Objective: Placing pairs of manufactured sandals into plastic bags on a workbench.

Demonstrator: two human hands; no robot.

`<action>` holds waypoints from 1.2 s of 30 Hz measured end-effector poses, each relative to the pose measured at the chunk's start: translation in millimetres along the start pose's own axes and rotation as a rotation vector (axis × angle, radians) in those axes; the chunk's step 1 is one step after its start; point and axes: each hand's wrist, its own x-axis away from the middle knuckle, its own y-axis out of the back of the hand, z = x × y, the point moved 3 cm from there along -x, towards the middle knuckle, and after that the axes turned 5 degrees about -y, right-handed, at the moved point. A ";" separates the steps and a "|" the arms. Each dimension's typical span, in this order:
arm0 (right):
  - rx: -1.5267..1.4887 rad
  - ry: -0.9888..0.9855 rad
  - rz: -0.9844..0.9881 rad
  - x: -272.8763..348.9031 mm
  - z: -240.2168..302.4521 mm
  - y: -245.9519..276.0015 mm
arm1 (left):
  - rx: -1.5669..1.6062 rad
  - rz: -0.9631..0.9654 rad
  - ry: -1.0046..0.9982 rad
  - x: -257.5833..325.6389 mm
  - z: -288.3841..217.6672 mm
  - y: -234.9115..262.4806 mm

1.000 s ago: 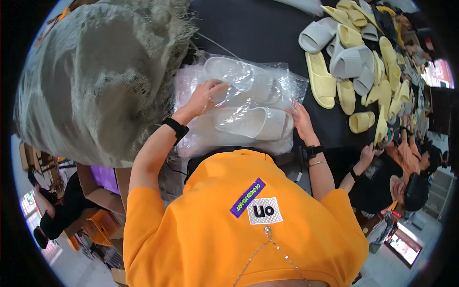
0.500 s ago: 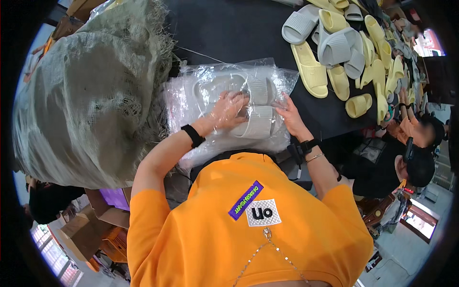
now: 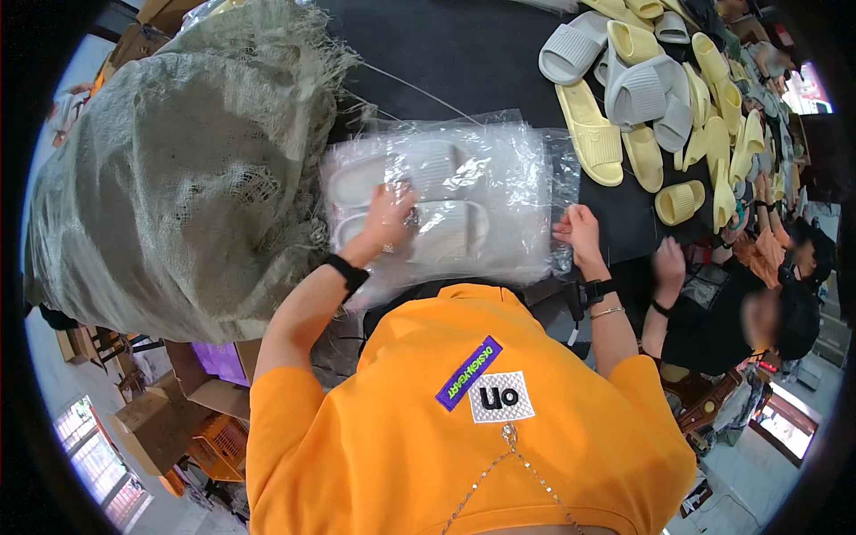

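A pair of pale grey slide slippers (image 3: 435, 172) lies side by side in clear plastic on a stack of clear plastic bags (image 3: 522, 201) in front of me. My left hand (image 3: 388, 217), slightly blurred, is curled over the pair between the two slides; I cannot tell whether it is under the film. At the right edge of the plastic, my right hand (image 3: 580, 232) has its fingers closed on the bag's edge.
A large woven sack (image 3: 169, 187) bulges at the left. Loose yellow slides (image 3: 588, 134) and grey slides (image 3: 571, 49) are heaped at the right. A co-worker's hand (image 3: 669, 267) is raised right of my right arm. Cardboard boxes (image 3: 152, 428) stand lower left.
The slippers have shifted left with my left hand, whose fingers went from spread to curled. My right hand has moved right, its fingers now closed. The co-worker's hand has come up.
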 end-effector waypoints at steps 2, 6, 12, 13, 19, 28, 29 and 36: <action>0.066 0.055 -0.034 -3.4 1.5 10.4 | -0.101 -0.021 0.123 26.0 31.6 25.8; 0.076 0.165 0.022 -3.5 18.4 9.7 | 0.552 -0.441 0.460 72.7 95.9 66.6; 0.102 0.158 0.080 22.7 35.9 7.0 | 0.828 -0.870 0.618 76.7 101.5 158.5; 0.097 0.150 0.091 28.3 36.3 7.0 | 0.898 -0.969 0.627 71.4 94.8 168.6; 0.069 -0.032 0.373 27.3 20.9 10.6 | 0.860 -0.743 0.471 20.9 37.9 187.0; 0.229 0.267 0.110 0.2 9.1 -34.7 | -0.084 -0.121 0.095 -18.1 -66.1 13.7; 0.276 0.333 0.061 -1.9 7.4 -32.7 | -0.103 -0.109 0.128 -8.8 -49.3 -2.1; 0.105 0.223 -0.004 16.6 13.2 -16.9 | -0.294 -0.217 0.568 47.1 42.1 57.3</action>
